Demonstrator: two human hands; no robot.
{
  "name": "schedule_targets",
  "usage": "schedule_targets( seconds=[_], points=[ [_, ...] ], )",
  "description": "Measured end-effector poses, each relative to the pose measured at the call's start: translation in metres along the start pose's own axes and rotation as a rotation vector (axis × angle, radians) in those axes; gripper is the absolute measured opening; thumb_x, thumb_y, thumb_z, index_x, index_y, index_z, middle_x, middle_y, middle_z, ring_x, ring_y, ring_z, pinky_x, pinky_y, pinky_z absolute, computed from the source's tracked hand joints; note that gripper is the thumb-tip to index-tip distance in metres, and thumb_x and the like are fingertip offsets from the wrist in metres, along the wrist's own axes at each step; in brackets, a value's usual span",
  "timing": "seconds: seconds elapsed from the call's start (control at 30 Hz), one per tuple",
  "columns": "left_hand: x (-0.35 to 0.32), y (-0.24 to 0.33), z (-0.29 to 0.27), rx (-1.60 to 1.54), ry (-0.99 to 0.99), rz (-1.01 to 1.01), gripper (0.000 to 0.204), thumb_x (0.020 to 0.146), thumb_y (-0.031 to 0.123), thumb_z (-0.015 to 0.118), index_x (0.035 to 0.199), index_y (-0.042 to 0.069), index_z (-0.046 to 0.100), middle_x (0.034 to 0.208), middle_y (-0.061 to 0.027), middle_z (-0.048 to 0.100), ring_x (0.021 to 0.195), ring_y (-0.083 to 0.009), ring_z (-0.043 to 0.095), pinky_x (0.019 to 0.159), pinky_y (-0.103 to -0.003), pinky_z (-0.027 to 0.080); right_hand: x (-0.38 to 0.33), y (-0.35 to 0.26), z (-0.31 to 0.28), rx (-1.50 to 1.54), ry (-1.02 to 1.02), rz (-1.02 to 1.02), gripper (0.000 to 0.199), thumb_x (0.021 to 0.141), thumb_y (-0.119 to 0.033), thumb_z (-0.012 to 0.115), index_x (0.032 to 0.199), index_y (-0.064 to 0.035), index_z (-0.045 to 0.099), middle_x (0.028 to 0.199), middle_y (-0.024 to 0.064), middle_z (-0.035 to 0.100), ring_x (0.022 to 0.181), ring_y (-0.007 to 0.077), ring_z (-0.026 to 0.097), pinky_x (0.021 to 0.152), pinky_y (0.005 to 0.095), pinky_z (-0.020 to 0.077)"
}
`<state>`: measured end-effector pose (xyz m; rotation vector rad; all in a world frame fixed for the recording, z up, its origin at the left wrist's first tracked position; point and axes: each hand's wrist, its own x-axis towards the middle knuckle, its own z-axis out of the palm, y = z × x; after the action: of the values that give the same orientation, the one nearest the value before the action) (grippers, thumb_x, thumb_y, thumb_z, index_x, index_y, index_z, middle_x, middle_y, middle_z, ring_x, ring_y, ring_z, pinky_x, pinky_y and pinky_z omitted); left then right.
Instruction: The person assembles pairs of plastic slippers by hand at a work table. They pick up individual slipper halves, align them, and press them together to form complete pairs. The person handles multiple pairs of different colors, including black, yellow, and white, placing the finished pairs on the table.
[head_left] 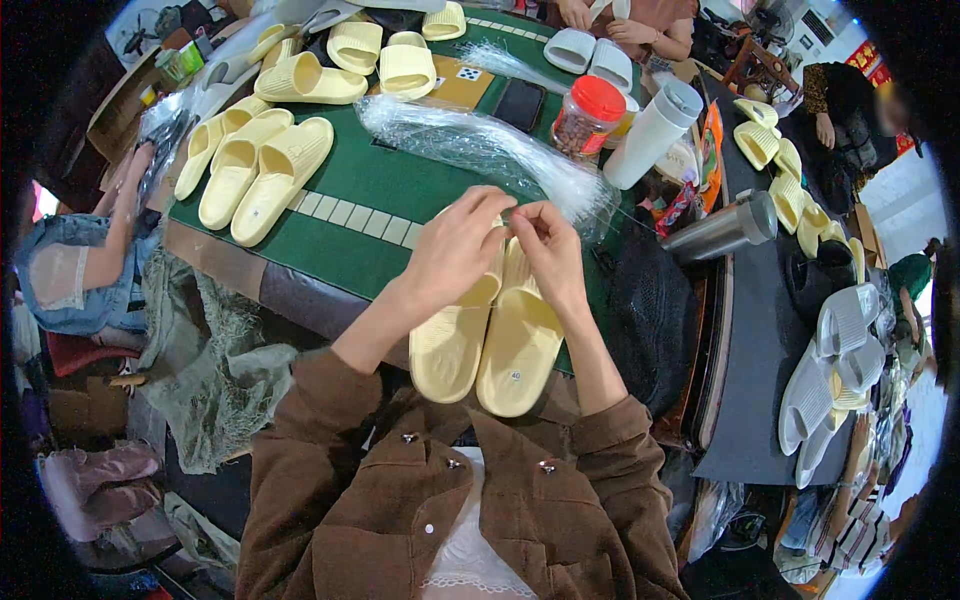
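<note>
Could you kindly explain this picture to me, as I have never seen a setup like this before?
Gladly. There is no machine here: a person works with two bare hands. The single picture comes from a wide fisheye camera worn on the head, looking down, so straight edges bend near the rim.

The left hand and right hand meet over a pair of pale yellow slippers. Their fingers come close together, but whatever they may be pinching is too small to tell.

On the green tabletop lie more yellow slippers, a bundle of clear, shiny strands, a dark phone and a red-lidded jar.
</note>
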<state>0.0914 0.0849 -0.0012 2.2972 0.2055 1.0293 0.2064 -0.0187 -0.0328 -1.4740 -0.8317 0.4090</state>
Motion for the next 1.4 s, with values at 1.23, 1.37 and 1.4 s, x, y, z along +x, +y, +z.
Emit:
schedule_targets(
  seconds=[1.23, 1.37, 1.4],
  points=[
    [-0.012, -0.034, 0.048, -0.318, -0.019, -0.18, 0.011, 0.091, 0.007, 0.061, 0.095, -0.003, 0.062, 0.081, -0.0109, 0.062, 0.069, -0.0186, 0.058, 0.061, -0.03, 0.045, -0.006, 0.021, -0.01, 0.285, 0.073, 0.07, 0.017, 0.091, -0.008, 0.063, 0.103, -0.0005, 0.072, 0.11, 0.0073, 0.062, 0.101, 0.0136, 0.058, 0.088, 0.0254, 0.0443],
    [-0.01, -0.032, 0.045, -0.262, -0.079, -0.204, 0.011, 0.091, 0.008, 0.061, 0.095, -0.002, 0.064, 0.082, -0.0098, 0.063, 0.068, -0.0171, 0.058, 0.06, -0.03, 0.045, -0.007, 0.017, -0.009, 0.163, 0.068, 0.009, 0.017, 0.091, -0.008, 0.063, 0.104, -0.0017, 0.072, 0.107, 0.0057, 0.064, 0.1, 0.0118, 0.058, 0.085, 0.0251, 0.045],
    [-0.01, -0.03, 0.044, -0.275, -0.072, -0.203, 0.011, 0.091, 0.008, 0.061, 0.095, -0.002, 0.064, 0.082, -0.0094, 0.063, 0.068, -0.0167, 0.058, 0.06, -0.029, 0.045, -0.007, 0.016, -0.009, 0.22, 0.08, 0.044, 0.017, 0.091, -0.008, 0.063, 0.105, -0.0022, 0.071, 0.105, 0.0048, 0.064, 0.1, 0.0112, 0.057, 0.085, 0.0248, 0.0448]
  ],
)
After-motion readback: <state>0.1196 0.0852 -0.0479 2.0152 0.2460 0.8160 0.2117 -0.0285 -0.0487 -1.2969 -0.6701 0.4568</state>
